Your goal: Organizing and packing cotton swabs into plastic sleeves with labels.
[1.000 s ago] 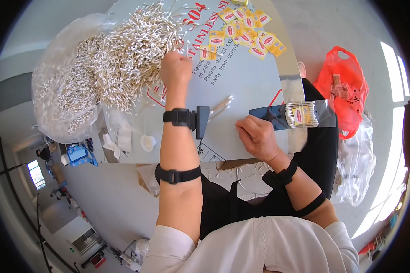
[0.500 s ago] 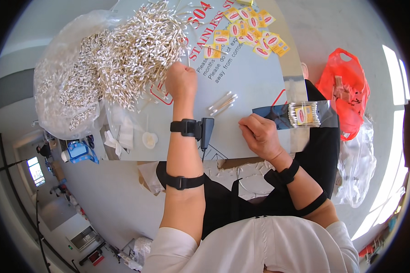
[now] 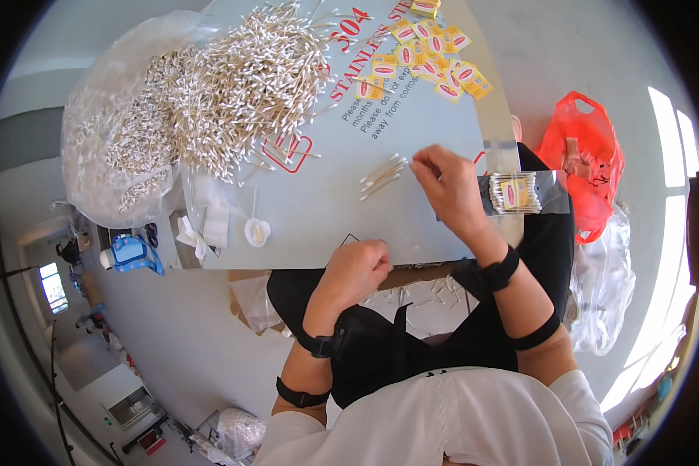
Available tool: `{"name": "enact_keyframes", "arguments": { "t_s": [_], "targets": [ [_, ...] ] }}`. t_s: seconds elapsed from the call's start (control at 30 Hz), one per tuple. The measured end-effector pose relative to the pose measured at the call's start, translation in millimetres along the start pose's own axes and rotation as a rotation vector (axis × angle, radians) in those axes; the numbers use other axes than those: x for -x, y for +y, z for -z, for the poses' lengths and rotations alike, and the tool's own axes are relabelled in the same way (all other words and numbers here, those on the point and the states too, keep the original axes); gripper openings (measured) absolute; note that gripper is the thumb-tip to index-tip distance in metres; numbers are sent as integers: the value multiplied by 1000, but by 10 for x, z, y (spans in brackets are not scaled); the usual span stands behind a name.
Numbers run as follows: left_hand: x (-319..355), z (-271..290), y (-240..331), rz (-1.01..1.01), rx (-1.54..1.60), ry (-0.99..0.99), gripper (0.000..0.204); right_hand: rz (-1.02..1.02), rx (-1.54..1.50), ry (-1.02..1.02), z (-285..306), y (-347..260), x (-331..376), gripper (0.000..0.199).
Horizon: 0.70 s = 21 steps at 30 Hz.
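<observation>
My left hand [image 3: 355, 272] is closed, its fingers curled together over the table's front edge; whatever they hold, if anything, is hidden. My right hand [image 3: 450, 190] is closed too, fingertips pinched just right of a small bundle of cotton swabs [image 3: 380, 179] lying loose on the table. Nothing I can make out shows between those fingertips. By the right wrist lies a clear pouch [image 3: 553, 192] filled with a row of swabs and a small yellow card [image 3: 514, 194]. A large heap of cotton swabs [image 3: 248, 93] spills from a clear plastic bag [image 3: 93, 116] at the far left.
Several yellow cards [image 3: 427, 54] are scattered at the table's far right. A small white dish [image 3: 257, 231] and white wrapping [image 3: 210, 225] lie near the left front. Beneath the front edge sits a box holding loose swabs [image 3: 431, 295]. A red bag [image 3: 586, 167] lies off to the right.
My left hand has come back from the swab heap to the table's front edge. My right hand has moved up, away from the pouch, with its fingertips beside the small bundle.
</observation>
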State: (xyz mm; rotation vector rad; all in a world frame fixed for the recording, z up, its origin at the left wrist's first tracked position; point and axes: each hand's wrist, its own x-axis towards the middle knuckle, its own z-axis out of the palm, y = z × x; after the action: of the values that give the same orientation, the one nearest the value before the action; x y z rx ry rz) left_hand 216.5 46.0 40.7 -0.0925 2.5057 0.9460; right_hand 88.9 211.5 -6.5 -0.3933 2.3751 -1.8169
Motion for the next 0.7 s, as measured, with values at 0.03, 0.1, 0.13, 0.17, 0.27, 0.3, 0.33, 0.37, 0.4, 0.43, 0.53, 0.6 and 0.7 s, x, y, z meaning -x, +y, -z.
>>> {"name": "enact_keyframes", "arguments": {
  "t_s": [0.03,0.1,0.13,0.17,0.27,0.3,0.33,0.37,0.4,0.43,0.53,0.6,0.7],
  "targets": [
    [12,-34,5,-54,-11,-34,13,96,98,25,-9,-22,-169,11],
    [-93,56,28,-17,33,-24,12,117,229,41,-4,-93,-511,16],
    [-178,106,-26,-6,95,177,12,120,235,42,-30,-70,-668,16],
    [-265,173,-102,14,153,382,12,135,330,31,-90,-33,-822,17],
    [-672,518,-387,-11,39,696,10,144,517,16,-232,13,-1103,19],
    [-792,648,-441,2,-13,769,10,134,600,12,-275,34,-1161,19],
    [-908,768,-482,18,-76,813,13,135,602,14,-309,59,-1204,19],
    [-1044,854,-512,28,-130,850,17,126,609,62,-318,131,-1237,17],
    [-1139,934,-600,24,-126,849,17,123,609,109,-324,137,-1263,15],
    [-1219,1012,-683,38,-218,866,21,122,613,112,-283,149,-1290,15],
    [-1301,1228,-976,61,-282,842,29,-30,339,167,-134,193,-1345,12],
    [-1319,1260,-959,88,-244,741,30,24,404,88,-92,187,-1335,11],
    [-1419,1195,-861,128,-343,689,27,131,565,-9,-202,191,-1323,12]
  ]
}}
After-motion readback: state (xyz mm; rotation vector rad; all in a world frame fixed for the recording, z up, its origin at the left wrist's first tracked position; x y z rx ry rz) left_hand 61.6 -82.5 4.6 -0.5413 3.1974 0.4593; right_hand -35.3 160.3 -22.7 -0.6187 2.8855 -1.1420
